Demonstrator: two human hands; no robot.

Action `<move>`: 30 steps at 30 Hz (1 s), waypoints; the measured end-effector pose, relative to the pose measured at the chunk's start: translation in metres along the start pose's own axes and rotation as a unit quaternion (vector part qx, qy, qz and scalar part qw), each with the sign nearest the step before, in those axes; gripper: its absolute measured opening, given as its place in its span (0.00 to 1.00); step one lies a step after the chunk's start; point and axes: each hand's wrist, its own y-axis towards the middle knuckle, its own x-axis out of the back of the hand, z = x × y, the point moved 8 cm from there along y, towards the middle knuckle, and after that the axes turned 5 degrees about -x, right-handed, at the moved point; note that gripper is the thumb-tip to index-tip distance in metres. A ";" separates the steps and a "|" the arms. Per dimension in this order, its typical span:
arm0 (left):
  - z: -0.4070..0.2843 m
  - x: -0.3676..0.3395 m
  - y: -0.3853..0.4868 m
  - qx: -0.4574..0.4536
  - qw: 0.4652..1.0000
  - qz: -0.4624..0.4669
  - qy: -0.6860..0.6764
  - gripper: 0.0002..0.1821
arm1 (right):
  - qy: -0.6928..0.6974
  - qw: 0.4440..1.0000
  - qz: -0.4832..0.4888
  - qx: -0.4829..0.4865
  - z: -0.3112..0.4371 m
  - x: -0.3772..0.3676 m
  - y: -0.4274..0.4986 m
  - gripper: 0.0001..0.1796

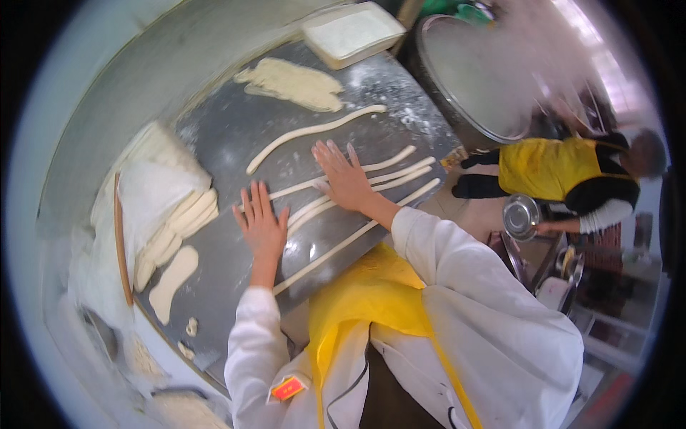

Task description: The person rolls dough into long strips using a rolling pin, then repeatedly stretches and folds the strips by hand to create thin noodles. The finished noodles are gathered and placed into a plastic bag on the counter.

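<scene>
Both palms are down over a long dough rope [297, 187] on the dark worktop [225, 134]. My left hand [262, 220] lies flat across its left end with the fingers spread. Farther right, my right hand [343, 177] covers its middle, fingers apart. Two thinner dough strands [399, 178] run close together below it and pass partly under my right hand. Nearest my apron lies another straight dough strand [332, 253], crossed by my right wrist. Beyond my hands a thicker, curved dough rope [313, 130] rests by itself.
A flat dough slab [292, 83] and a white box [353, 32] lie at the far side. At left are stacked dough pieces [179, 220] under plastic, a wooden stick [122, 241] and a loose dough piece [174, 281]. A steaming pot [445, 91] stands right, near a person [552, 166] holding a metal bowl [521, 216].
</scene>
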 end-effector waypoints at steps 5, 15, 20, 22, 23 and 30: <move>-0.036 -0.001 -0.104 0.024 0.997 0.069 0.020 0.43 | -0.030 0.988 0.097 -0.118 -0.095 0.010 -0.128 0.47; 0.002 0.026 0.030 0.051 0.997 -0.030 0.046 0.40 | 0.032 0.996 -0.061 -0.057 -0.137 0.029 -0.025 0.50; -0.113 -0.007 -0.014 -0.098 0.985 0.133 -0.048 0.44 | 0.063 0.989 0.077 0.109 -0.088 0.012 -0.070 0.56; -0.106 -0.015 -0.021 -0.089 0.989 0.117 0.019 0.46 | 0.031 0.996 0.053 0.070 -0.115 0.021 -0.071 0.57; -0.088 -0.013 -0.018 -0.069 0.992 0.082 0.061 0.46 | 0.017 0.998 0.044 0.043 -0.140 0.026 -0.064 0.57; -0.020 -0.009 -0.001 0.021 0.992 0.084 0.092 0.45 | -0.012 0.992 -0.021 -0.126 -0.297 0.058 -0.090 0.61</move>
